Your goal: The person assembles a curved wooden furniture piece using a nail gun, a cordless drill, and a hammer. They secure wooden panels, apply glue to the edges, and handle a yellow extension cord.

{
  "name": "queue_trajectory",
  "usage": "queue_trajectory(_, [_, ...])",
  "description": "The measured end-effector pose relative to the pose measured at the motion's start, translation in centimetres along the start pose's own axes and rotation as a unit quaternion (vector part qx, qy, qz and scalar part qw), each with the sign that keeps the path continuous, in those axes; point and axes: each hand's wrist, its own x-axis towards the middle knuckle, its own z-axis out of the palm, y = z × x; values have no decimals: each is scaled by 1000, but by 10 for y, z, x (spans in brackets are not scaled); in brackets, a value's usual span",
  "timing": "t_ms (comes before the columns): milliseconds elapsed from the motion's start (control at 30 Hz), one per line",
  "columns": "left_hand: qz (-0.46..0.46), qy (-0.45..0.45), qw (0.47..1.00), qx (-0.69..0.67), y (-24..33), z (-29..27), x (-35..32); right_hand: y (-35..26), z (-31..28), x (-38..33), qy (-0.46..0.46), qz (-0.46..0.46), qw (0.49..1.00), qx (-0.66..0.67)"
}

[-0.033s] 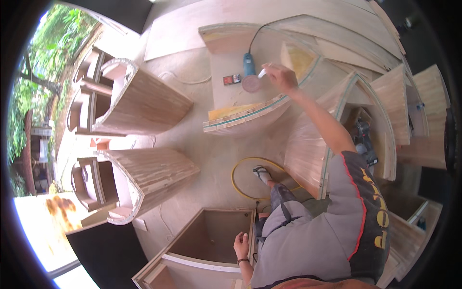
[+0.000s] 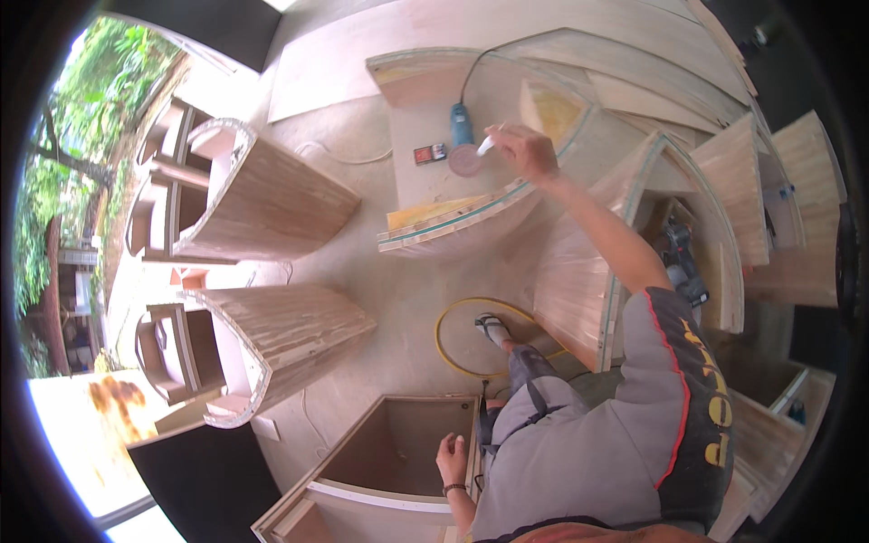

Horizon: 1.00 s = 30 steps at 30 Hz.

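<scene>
My right hand (image 2: 527, 150) reaches out over a curved plywood cabinet piece (image 2: 453, 226) lying on the floor and is shut on a small white stick-like object (image 2: 487, 145). Just left of that hand a blue corded sander (image 2: 463, 127) lies on the piece, its round disc (image 2: 466, 162) toward me. A small red and black box (image 2: 429, 154) sits beside the sander. My left hand (image 2: 452, 458) rests low down on the rim of an open wooden box (image 2: 362, 493), fingers spread and holding nothing.
Two curved wooden cabinets (image 2: 272, 195) (image 2: 294, 330) lie on the floor at left. A yellow hose loop (image 2: 444, 337) circles my sandalled foot (image 2: 493, 328). Curved plywood panels (image 2: 575, 271) stand at right, with a dark power tool (image 2: 681, 262) among them.
</scene>
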Motion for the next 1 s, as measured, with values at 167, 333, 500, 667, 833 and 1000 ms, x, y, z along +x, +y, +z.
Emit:
queue_trajectory(167, [194,23,980,46,92,-29,28,-109,-118,-59,61,-62,994,63])
queue_trajectory(333, [386,-2,917,-102,205,-25,-14,-218,-193,-158,63,-107,977,175])
queue_trajectory(500, [580,-148,800,-38,226,4,-78,-290,-253,-273,33,-28,971,233])
queue_trajectory(667, [543,-245,797,-104,188,67,-146,-327,-309,-375,72,172,951,245])
queue_trajectory(833, [495,-339,783,-164,169,111,-209,-344,-381,-431,107,276,939,174])
queue_trajectory(1000, [470,-413,776,-85,171,144,-226,-343,-417,-469,111,302,940,118])
